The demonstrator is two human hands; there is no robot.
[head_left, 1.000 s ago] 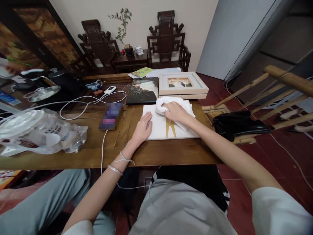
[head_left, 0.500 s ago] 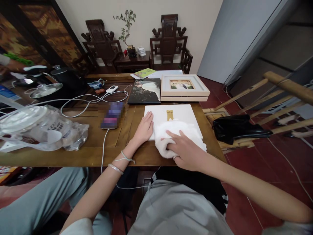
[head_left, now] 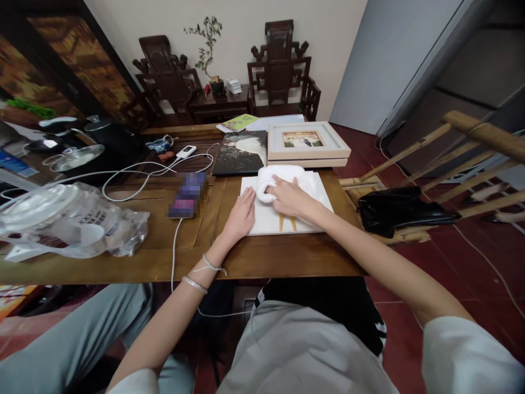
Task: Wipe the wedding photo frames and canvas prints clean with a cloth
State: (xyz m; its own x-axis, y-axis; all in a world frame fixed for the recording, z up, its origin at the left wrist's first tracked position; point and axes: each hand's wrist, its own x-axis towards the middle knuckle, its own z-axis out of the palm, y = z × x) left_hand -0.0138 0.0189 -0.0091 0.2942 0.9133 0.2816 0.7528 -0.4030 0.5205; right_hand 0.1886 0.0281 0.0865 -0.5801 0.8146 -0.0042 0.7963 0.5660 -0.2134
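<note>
A white panel (head_left: 266, 223) lies flat near the table's front edge. Part of a tan printed figure (head_left: 293, 223) shows on it, its upper part covered. My left hand (head_left: 241, 217) rests flat along the panel's left edge, fingers stretched out and holding nothing. Under my right hand (head_left: 290, 198) is a rolled white towel (head_left: 283, 173), pressed on the panel's far half, with the fingers gripping its near side. The towel and my forearm hide the panel's right middle.
Behind the panel are a dark photo print (head_left: 240, 153) and stacked pale frames (head_left: 340, 155). To the left lie a phone (head_left: 187, 196) with a white cable and a plastic bag (head_left: 110, 221). A bamboo chair (head_left: 410, 153) with a black bag (head_left: 394, 210) stands right.
My right hand has slid the towel away from me, from the panel's near edge to its far half. The figure's lower part now shows instead of its top. My left hand stays put.
</note>
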